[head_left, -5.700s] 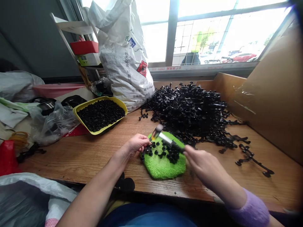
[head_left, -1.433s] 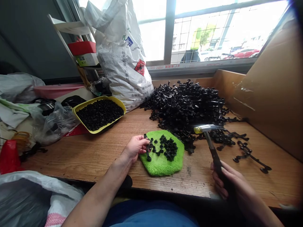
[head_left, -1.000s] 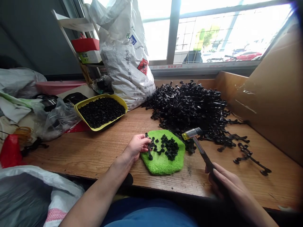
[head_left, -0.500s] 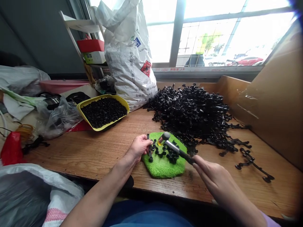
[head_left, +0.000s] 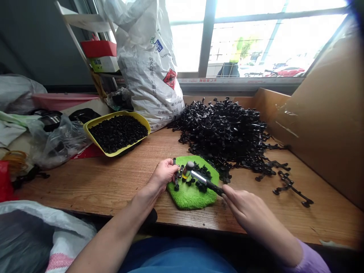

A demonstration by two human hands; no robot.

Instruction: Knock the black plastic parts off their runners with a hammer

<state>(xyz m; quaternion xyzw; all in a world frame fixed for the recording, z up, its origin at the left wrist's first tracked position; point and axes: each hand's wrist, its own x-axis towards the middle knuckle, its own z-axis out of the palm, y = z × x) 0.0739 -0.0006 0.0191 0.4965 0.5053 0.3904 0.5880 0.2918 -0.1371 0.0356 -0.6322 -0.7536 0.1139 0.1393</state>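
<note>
Pinched in my left hand [head_left: 165, 172] is a black plastic sprue [head_left: 176, 186] with small round discs, at the left edge of a green cloth pad [head_left: 189, 201]. My right hand [head_left: 241, 203] grips the black handle of a small hammer [head_left: 200, 177]. The hammer's head, dark on top with a yellowish lower face, is low over the pad, just right of my left fingers; whether it touches a piece I cannot tell. Several loose black pieces [head_left: 202, 185] lie on the pad, partly hidden behind the hammer.
A large heap of black sprues [head_left: 222, 132] stands behind the pad. A yellow tray [head_left: 112, 154] of small black pieces sits at the left, before a tall white sack [head_left: 148, 76]. Cardboard [head_left: 321, 113] borders the right; one sprue [head_left: 292, 187] lies apart. An open sack [head_left: 65, 235] is front left.
The hammer head has come down slightly nearer my left fingers. My left hand keeps its hold on the sprue. The whole view has shifted, so the scene appears farther left.
</note>
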